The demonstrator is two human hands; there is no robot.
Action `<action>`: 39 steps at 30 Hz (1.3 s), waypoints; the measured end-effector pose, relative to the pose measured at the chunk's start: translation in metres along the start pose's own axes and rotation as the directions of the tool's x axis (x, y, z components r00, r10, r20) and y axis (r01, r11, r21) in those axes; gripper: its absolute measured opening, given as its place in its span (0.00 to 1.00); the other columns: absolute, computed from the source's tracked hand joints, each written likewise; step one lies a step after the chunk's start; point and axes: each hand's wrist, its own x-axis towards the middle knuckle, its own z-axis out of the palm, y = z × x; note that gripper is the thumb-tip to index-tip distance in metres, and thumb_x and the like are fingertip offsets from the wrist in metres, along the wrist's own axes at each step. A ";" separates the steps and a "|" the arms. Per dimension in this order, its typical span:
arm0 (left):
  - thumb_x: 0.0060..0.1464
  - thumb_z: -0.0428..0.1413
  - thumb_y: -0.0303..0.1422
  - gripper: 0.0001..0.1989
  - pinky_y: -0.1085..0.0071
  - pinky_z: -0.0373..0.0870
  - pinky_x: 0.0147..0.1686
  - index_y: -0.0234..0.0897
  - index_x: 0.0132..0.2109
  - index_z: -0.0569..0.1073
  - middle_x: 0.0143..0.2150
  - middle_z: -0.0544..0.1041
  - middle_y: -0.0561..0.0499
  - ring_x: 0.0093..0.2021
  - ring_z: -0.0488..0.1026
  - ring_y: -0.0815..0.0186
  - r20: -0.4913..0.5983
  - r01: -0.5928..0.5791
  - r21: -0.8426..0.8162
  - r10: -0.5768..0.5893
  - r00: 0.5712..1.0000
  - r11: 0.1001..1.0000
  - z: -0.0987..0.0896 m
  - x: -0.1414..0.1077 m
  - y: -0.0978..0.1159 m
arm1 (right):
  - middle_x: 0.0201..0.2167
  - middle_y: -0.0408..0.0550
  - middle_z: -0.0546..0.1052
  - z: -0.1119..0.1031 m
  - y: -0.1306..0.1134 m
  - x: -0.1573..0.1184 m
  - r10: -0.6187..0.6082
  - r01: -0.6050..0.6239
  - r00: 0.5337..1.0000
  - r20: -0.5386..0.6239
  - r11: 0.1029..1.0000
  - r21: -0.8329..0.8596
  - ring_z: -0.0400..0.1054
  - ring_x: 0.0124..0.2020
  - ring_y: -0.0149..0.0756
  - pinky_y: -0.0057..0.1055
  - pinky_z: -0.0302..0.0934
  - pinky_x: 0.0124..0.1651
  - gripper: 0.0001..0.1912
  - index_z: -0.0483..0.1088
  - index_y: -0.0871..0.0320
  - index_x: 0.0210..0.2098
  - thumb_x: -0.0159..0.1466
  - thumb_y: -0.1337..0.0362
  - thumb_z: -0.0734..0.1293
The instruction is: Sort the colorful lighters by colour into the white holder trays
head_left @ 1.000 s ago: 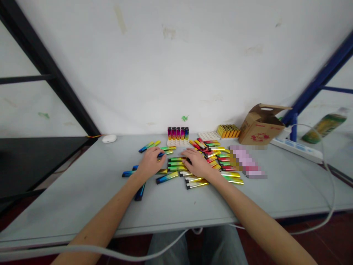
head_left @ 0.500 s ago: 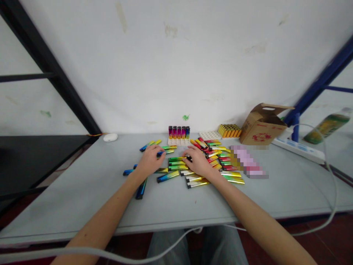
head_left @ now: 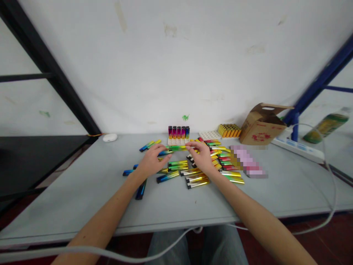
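Observation:
My right hand (head_left: 202, 156) pinches a green-and-gold lighter (head_left: 178, 148) by its right end, holding it level above the table. My left hand (head_left: 153, 160) is just left of it, thumb and forefinger apart. A blue lighter (head_left: 165, 152) shows in the gap between those fingers, and it appears to lie on the table. Below the hands lie green lighters (head_left: 178, 163) and a blue-gold lighter (head_left: 167, 177). Several white-gold lighters (head_left: 198, 179) spread under and near my right wrist. Beyond my hands, purple and blue lighters (head_left: 179, 132) stand upright in a white holed tray (head_left: 178, 142).
At the back right are another white holed tray (head_left: 210, 135), a block of yellow-orange lighters (head_left: 229, 130) and an open cardboard box (head_left: 260, 127). A power strip (head_left: 299, 150) and a bottle (head_left: 327, 126) stand further right. A white case (head_left: 110, 137) sits back left. A cable (head_left: 91, 251) crosses the front.
My right hand has lifted the green-and-gold lighter from the row and carried it away from me. My left hand has shifted slightly right, and its fingers have spread.

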 end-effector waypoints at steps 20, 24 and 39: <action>0.60 0.48 0.36 0.11 0.70 0.69 0.29 0.35 0.43 0.70 0.27 0.69 0.52 0.25 0.67 0.70 0.317 0.405 -0.900 -0.398 0.861 0.159 -0.004 0.010 0.039 | 0.25 0.45 0.78 0.009 -0.016 -0.017 -0.014 0.014 0.995 0.095 1.000 0.004 0.72 0.27 0.34 0.29 0.65 0.33 0.08 0.73 0.59 0.32 0.61 0.61 0.65; 0.55 0.49 0.34 0.09 0.74 0.56 0.17 0.34 0.36 0.69 0.22 0.60 0.57 0.15 0.52 0.75 0.485 0.452 -0.875 -0.296 0.823 -0.174 -0.021 0.011 0.031 | 0.19 0.43 0.75 0.008 -0.014 -0.017 0.001 -0.004 0.993 0.120 1.000 0.022 0.69 0.22 0.32 0.27 0.62 0.29 0.09 0.72 0.59 0.33 0.61 0.60 0.65; 0.45 0.49 0.29 0.04 0.74 0.57 0.17 0.35 0.25 0.65 0.16 0.56 0.57 0.12 0.50 0.74 0.581 0.493 -0.786 -0.176 0.795 -0.372 -0.026 0.008 0.036 | 0.25 0.45 0.77 0.004 -0.016 -0.017 -0.107 0.127 0.985 0.139 0.981 -0.145 0.71 0.26 0.31 0.25 0.62 0.29 0.08 0.73 0.59 0.33 0.63 0.63 0.64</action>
